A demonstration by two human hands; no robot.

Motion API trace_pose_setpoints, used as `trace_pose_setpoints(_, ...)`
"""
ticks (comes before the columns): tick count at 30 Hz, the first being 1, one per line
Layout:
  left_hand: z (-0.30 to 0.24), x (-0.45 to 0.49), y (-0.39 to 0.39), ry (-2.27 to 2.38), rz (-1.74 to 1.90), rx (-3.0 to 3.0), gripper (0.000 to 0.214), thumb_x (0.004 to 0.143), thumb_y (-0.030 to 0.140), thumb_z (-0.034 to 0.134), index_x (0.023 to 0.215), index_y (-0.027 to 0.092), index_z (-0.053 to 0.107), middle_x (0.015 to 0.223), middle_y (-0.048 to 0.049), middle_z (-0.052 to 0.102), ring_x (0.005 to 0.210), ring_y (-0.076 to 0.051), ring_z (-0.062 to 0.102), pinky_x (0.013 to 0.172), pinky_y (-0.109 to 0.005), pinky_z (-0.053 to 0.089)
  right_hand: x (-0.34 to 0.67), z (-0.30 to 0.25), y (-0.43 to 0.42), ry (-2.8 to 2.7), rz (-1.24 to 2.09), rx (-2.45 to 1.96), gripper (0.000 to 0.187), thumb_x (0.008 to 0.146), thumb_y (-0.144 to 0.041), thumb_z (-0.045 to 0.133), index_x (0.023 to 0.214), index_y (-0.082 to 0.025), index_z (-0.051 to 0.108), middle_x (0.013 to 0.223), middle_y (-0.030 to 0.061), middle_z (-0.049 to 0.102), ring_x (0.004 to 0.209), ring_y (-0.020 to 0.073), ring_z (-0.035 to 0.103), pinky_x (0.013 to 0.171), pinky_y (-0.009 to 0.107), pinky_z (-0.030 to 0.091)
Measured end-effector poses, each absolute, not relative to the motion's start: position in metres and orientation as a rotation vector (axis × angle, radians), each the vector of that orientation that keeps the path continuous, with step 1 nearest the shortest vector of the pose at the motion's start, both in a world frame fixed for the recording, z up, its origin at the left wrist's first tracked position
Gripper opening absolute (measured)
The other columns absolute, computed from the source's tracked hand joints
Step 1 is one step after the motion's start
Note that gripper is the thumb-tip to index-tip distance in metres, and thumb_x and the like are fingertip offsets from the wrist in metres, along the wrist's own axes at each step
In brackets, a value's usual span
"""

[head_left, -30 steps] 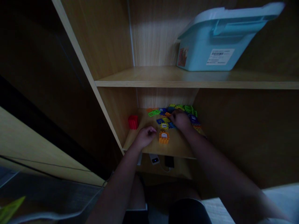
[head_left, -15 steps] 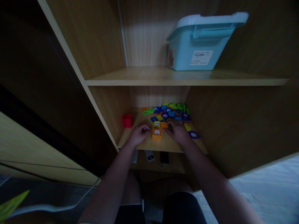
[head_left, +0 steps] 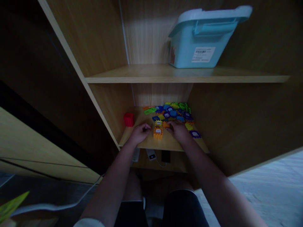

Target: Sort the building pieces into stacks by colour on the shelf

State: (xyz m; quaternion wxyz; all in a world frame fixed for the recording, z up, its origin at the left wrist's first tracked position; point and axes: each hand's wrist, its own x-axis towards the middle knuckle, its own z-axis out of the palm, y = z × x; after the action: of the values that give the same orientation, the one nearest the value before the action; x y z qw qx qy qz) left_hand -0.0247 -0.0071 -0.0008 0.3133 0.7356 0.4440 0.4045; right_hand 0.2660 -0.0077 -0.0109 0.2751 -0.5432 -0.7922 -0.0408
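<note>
Mostly, the risk sits with our right hand [head_left: 178,129], whose fingers pinch the orange piece [head_left: 165,124] by its right side, low over the shelf [head_left: 146,143]. That piece is just right of the yellow piece [head_left: 158,122]; whether the 2 touch, we cannot tell. A grip on 1 edge could let it twist or slip, and its toothed rim could snag the yellow piece and drag it askew.

Our left hand [head_left: 141,132] rests just left of the orange block [head_left: 158,133], its fingers loosely curled. Nothing shows between them, though we cannot tell whether they hide something small. Since neither hand visibly steadies the block, a brush from either side could skew it. It stands near the shelf's front edge, so a harder knock could send it over, down toward the white device [head_left: 151,155] and the black slab [head_left: 166,156] below.

Behind, the pile [head_left: 172,113] crowds close to our right fingers; a careless knuckle could scatter loose pieces. The red block [head_left: 129,119], well apart at the left, seems safe unless our left wrist swings wide.
</note>
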Motion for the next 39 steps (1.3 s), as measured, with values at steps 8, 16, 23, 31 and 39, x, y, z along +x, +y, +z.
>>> trace_pose_setpoints(8, 0.000, -0.025, -0.008, 1.178, 1.073, 1.961, 0.013, 0.087, 0.017, 0.065, 0.094, 0.020, 0.075, 0.093, -0.0015, 0.080, 0.086, -0.017, 0.071, 0.080, -0.030, 0.054, 0.270, -0.014, -0.010, -2.114, -0.134, -1.512, 0.029, 0.101, -0.042, 0.070, 0.121, -0.023, 0.079, 0.136, 0.0126, 0.075, 0.124, 0.0339, 0.066, 0.113, 0.048, 0.050)
trace_pose_setpoints(16, 0.001, -0.024, -0.008, 1.195, 1.054, 1.963, 0.012, 0.088, 0.019, 0.066, 0.095, 0.020, 0.076, 0.090, -0.0018, 0.078, 0.081, -0.017, 0.069, 0.077, -0.029, 0.053, 0.269, -0.012, -0.011, -2.142, -0.116, -1.506, 0.022, 0.104, -0.036, 0.066, 0.115, -0.022, 0.079, 0.121, 0.0113, 0.080, 0.117, 0.0312, 0.069, 0.110, 0.043, 0.050)
trace_pose_setpoints(23, 0.001, -0.024, -0.008, 1.179, 1.068, 1.961, 0.011, 0.087, 0.019, 0.067, 0.093, 0.020, 0.075, 0.089, -0.0016, 0.078, 0.081, -0.017, 0.068, 0.076, -0.029, 0.053, 0.265, -0.005, -0.021, -1.935, -0.035, -1.436, 0.028, 0.104, -0.045, 0.066, 0.120, -0.023, 0.073, 0.118, 0.0111, 0.079, 0.113, 0.0305, 0.071, 0.104, 0.043, 0.054)
trace_pose_setpoints(31, 0.004, -0.025, -0.010, 0.997, 1.116, 1.858, 0.023, 0.095, 0.037, 0.071, 0.110, 0.020, 0.075, 0.098, -0.0038, 0.075, 0.089, -0.018, 0.069, 0.083, -0.031, 0.053, 0.250, 0.001, -0.041, -1.762, 0.276, -1.176, 0.039, 0.095, -0.053, 0.076, 0.123, -0.028, 0.063, 0.118, 0.0073, 0.077, 0.104, 0.0258, 0.073, 0.097, 0.042, 0.060)
trace_pose_setpoints(39, 0.007, -0.030, -0.013, 0.914, 1.016, 1.894, 0.067, 0.074, 0.044, 0.096, 0.133, 0.025, 0.071, 0.110, -0.0033, 0.069, 0.086, -0.015, 0.060, 0.080, -0.028, 0.050, 0.244, 0.000, -0.048, -1.834, 0.383, -1.056, 0.046, 0.093, -0.046, 0.079, 0.130, -0.029, 0.057, 0.124, 0.0084, 0.078, 0.109, 0.0268, 0.074, 0.101, 0.046, 0.061)
